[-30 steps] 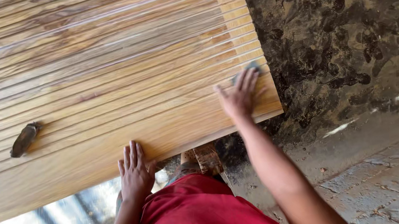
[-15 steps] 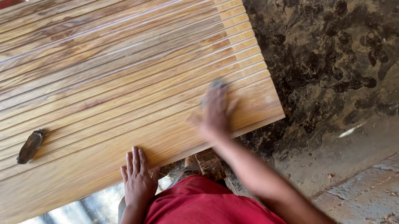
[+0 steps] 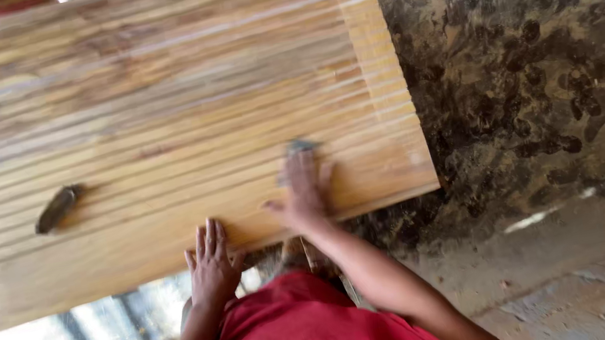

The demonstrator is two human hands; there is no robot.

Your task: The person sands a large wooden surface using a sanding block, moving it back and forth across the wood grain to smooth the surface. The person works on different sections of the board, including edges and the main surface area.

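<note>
Two hands are what I see at the near edge of a big grooved wooden panel (image 3: 149, 121), both reaching up from a red garment (image 3: 305, 339) that fills the bottom of the view and hides the body and whatever carries the panel there.

My left hand (image 3: 212, 261) lies flat, palm down, on the panel's near edge, fingers (image 3: 213, 237) held close together and pointing away from me, holding nothing. The forearm runs straight back under the red cloth.

My right hand (image 3: 304, 190) sits to the right of it and a little farther in, pressed onto the wood with the fingers stretched forward. It is smeared by motion blur, so I cannot tell how far the fingers are spread. Just past the fingertips a small grey thing (image 3: 300, 146) peeks out, touching them; it looks like an abrasive pad, but most of it is under the hand and blurred, so I cannot tell whether it is gripped or only pushed down. The right arm comes in at a slant from the lower right, elbow cut off at the frame.

Well to the left of both hands, farther up the panel, lies a dark oblong object (image 3: 56, 209), too blurred to name.

Right of the fingers, beyond the panel's end, is mottled dark ground (image 3: 540, 35); the panel's far and left edges are cut off.
</note>
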